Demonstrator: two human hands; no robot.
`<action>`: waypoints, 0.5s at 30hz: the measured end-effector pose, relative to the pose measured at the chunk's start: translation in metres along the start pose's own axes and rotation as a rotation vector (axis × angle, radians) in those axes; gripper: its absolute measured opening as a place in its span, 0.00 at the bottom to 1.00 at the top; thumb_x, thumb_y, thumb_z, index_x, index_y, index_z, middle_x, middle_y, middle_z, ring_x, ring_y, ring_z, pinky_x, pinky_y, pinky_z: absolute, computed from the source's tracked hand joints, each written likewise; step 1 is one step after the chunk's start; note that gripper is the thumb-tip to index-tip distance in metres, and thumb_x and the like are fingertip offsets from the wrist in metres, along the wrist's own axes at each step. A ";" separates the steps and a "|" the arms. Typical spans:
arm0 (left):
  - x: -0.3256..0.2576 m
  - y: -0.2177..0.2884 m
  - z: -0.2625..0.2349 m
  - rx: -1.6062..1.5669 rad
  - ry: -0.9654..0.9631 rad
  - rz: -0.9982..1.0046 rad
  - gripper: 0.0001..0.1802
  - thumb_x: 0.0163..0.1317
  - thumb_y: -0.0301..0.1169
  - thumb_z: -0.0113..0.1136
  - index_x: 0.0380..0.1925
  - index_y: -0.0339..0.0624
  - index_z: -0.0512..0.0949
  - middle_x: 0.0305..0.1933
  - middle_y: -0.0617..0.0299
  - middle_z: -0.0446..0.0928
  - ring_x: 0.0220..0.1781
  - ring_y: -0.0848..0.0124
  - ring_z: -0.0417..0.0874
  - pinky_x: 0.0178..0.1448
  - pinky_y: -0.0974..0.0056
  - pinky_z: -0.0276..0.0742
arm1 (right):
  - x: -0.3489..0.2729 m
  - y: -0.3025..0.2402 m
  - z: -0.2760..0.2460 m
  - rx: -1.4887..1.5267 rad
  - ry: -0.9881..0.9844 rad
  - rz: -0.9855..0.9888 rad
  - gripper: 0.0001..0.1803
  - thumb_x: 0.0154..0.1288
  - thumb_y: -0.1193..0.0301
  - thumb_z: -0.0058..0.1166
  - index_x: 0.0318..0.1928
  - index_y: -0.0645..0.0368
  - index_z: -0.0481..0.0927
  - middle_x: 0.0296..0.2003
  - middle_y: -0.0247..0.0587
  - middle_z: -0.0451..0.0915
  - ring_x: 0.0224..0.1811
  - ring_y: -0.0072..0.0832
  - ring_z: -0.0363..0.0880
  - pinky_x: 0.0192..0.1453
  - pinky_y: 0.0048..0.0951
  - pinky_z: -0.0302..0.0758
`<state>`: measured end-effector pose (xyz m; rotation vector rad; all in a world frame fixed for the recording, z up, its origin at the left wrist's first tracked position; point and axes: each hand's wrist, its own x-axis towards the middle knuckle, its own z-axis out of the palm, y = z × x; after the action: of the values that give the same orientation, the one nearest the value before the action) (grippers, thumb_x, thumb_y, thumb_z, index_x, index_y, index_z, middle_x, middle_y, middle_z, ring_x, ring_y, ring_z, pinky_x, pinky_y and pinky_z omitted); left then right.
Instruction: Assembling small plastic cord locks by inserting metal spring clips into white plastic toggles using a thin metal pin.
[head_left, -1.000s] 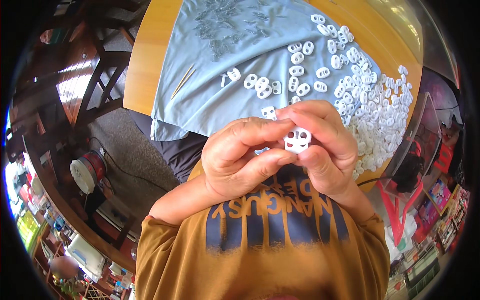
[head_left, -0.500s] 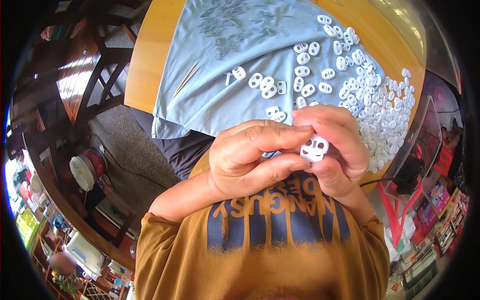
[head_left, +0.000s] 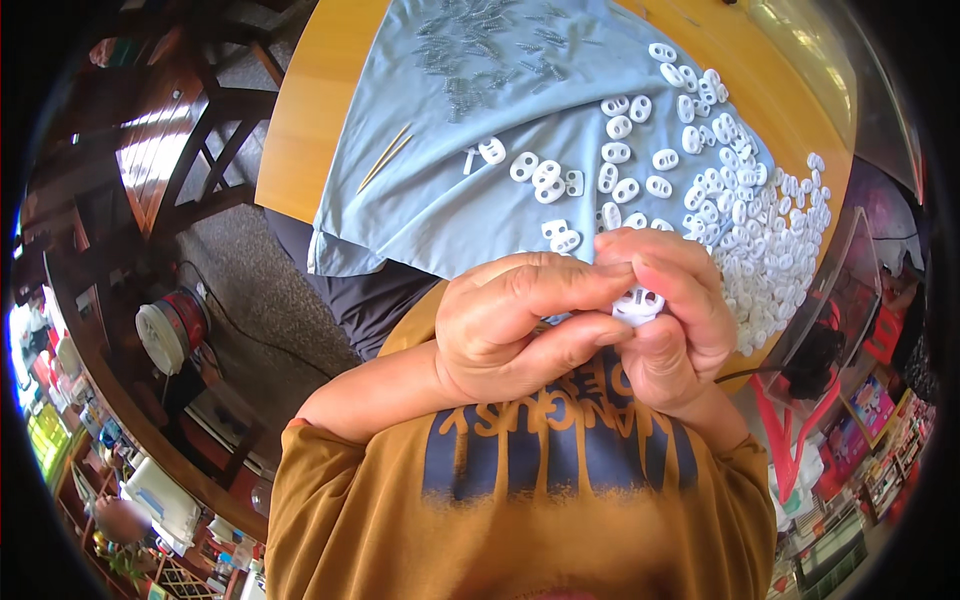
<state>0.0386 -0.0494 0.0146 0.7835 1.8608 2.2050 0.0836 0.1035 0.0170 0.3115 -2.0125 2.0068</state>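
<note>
hands: your left hand (head_left: 510, 325) and right hand (head_left: 670, 310) both pinched one small white two-hole plastic toggle (head_left: 637, 303).
counter: heaps more white toggles (head_left: 740, 220) sat on the blue cloth (head_left: 450, 150).

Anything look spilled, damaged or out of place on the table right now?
Nothing stands out. Both hands, left and right, pinch one white toggle above the table edge. The other white toggles lie loosely heaped on the blue cloth, with small metal springs scattered at its far end and two thin sticks near its left edge.
</note>
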 end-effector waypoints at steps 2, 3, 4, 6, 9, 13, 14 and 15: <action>0.000 -0.001 0.002 0.019 0.045 0.036 0.14 0.48 0.23 0.67 0.37 0.33 0.78 0.34 0.54 0.81 0.33 0.64 0.83 0.36 0.66 0.79 | 0.000 0.000 0.002 0.005 0.030 0.001 0.17 0.61 0.71 0.54 0.48 0.70 0.75 0.45 0.52 0.75 0.45 0.37 0.75 0.49 0.31 0.72; -0.001 -0.001 0.002 0.022 0.048 0.035 0.14 0.48 0.23 0.67 0.37 0.33 0.78 0.34 0.54 0.81 0.33 0.64 0.83 0.36 0.66 0.79 | 0.000 0.000 0.003 -0.019 0.038 0.006 0.17 0.62 0.71 0.53 0.48 0.70 0.75 0.44 0.52 0.76 0.45 0.37 0.75 0.49 0.31 0.72; -0.003 -0.002 0.002 0.043 0.041 0.004 0.14 0.48 0.23 0.67 0.37 0.33 0.78 0.34 0.54 0.81 0.32 0.64 0.83 0.35 0.66 0.78 | 0.000 0.000 0.003 -0.043 0.045 0.011 0.16 0.62 0.71 0.52 0.47 0.70 0.75 0.43 0.52 0.76 0.45 0.38 0.76 0.49 0.32 0.72; -0.002 -0.003 0.002 0.064 0.036 -0.026 0.14 0.48 0.23 0.67 0.37 0.34 0.78 0.34 0.55 0.81 0.32 0.64 0.83 0.35 0.67 0.78 | -0.003 0.003 0.003 -0.046 0.060 0.011 0.16 0.62 0.71 0.52 0.47 0.70 0.75 0.43 0.52 0.76 0.45 0.38 0.76 0.49 0.31 0.72; -0.001 -0.005 0.003 0.100 0.011 -0.011 0.15 0.49 0.23 0.66 0.39 0.34 0.78 0.34 0.55 0.81 0.31 0.64 0.83 0.34 0.67 0.78 | -0.006 0.008 0.005 -0.052 0.098 0.013 0.16 0.63 0.70 0.51 0.47 0.71 0.75 0.43 0.53 0.77 0.44 0.37 0.76 0.49 0.31 0.72; -0.002 -0.005 0.004 0.007 0.039 -0.106 0.16 0.49 0.23 0.66 0.41 0.34 0.77 0.32 0.56 0.80 0.30 0.67 0.82 0.33 0.68 0.77 | -0.005 0.007 0.005 -0.046 0.121 0.036 0.17 0.63 0.71 0.51 0.47 0.71 0.75 0.44 0.53 0.76 0.44 0.35 0.75 0.48 0.29 0.72; -0.001 -0.003 0.003 -0.036 0.028 -0.159 0.16 0.50 0.23 0.66 0.41 0.34 0.77 0.32 0.56 0.80 0.30 0.68 0.82 0.33 0.69 0.77 | -0.004 0.006 0.005 -0.046 0.122 0.035 0.17 0.63 0.71 0.51 0.47 0.71 0.75 0.44 0.53 0.76 0.44 0.35 0.75 0.48 0.29 0.72; -0.001 -0.002 0.003 -0.036 0.027 -0.157 0.16 0.50 0.23 0.66 0.41 0.34 0.77 0.32 0.56 0.80 0.30 0.68 0.82 0.33 0.69 0.77 | -0.003 0.006 0.003 -0.048 0.103 0.046 0.17 0.62 0.71 0.52 0.48 0.70 0.75 0.44 0.53 0.75 0.45 0.35 0.75 0.49 0.29 0.71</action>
<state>0.0406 -0.0464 0.0128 0.5825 1.8222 2.1550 0.0844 0.1002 0.0107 0.1493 -2.0180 1.9555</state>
